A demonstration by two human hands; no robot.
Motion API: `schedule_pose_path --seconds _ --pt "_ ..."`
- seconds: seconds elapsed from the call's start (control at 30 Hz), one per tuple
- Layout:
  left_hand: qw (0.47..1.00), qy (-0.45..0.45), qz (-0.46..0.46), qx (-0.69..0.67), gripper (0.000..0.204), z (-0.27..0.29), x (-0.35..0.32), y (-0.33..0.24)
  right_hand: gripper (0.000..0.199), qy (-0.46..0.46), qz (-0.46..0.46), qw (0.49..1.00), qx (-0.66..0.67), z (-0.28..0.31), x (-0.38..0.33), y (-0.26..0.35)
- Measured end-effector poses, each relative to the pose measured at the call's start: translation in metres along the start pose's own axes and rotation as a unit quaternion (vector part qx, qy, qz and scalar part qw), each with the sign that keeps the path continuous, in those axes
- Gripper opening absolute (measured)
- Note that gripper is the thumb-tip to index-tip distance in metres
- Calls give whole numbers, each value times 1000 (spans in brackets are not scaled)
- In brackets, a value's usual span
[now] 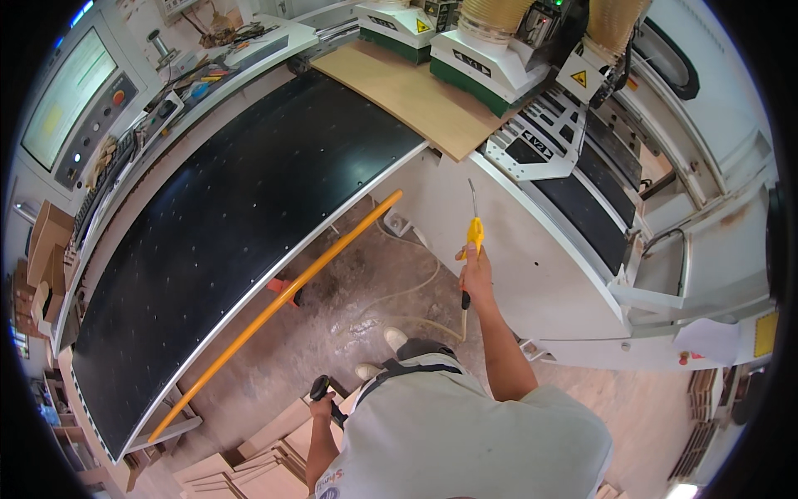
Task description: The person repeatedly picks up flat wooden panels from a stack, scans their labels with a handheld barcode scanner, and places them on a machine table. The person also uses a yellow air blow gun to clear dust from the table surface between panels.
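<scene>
My right hand (476, 270) is wrapped round a yellow air blow gun (475, 234). Its thin metal nozzle points away from me, toward the near corner of a wooden board (416, 96), and stays apart from it. From the gun's lower end a pale hose (464, 324) hangs down to the floor. Low on the left, beside my body, my left hand (322, 407) grips a black handheld scanner (320, 387) by its handle. The board lies flat on the machine, partly beneath white and green machine heads (486, 62).
A black perforated table (241, 200) extends left, with a yellow rail (291, 291) along its near side. A control panel with screen (71, 91) and a tool-covered ledge (220, 71) stand behind it. Stacked panels (258, 474) lie at lower left. The hose trails across the floor.
</scene>
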State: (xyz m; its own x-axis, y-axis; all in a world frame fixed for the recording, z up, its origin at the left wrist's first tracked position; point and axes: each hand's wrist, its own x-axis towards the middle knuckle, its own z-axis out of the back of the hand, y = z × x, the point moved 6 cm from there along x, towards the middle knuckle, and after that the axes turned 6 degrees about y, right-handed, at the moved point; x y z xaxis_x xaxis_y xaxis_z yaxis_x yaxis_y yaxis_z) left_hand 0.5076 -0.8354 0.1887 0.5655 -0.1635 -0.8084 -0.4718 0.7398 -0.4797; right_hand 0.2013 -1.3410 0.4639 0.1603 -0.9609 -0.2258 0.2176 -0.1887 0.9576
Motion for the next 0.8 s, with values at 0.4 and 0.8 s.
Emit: schedule_pose_path --seconds 0.4,0.8 --pt "1000 13 11 8 38 -13 2 1 44 20 -9 1000 -21 4 0 -4" --pt "1000 10 16 -24 29 -19 -19 1 47 -1 7 1000 -9 3 -3 12"
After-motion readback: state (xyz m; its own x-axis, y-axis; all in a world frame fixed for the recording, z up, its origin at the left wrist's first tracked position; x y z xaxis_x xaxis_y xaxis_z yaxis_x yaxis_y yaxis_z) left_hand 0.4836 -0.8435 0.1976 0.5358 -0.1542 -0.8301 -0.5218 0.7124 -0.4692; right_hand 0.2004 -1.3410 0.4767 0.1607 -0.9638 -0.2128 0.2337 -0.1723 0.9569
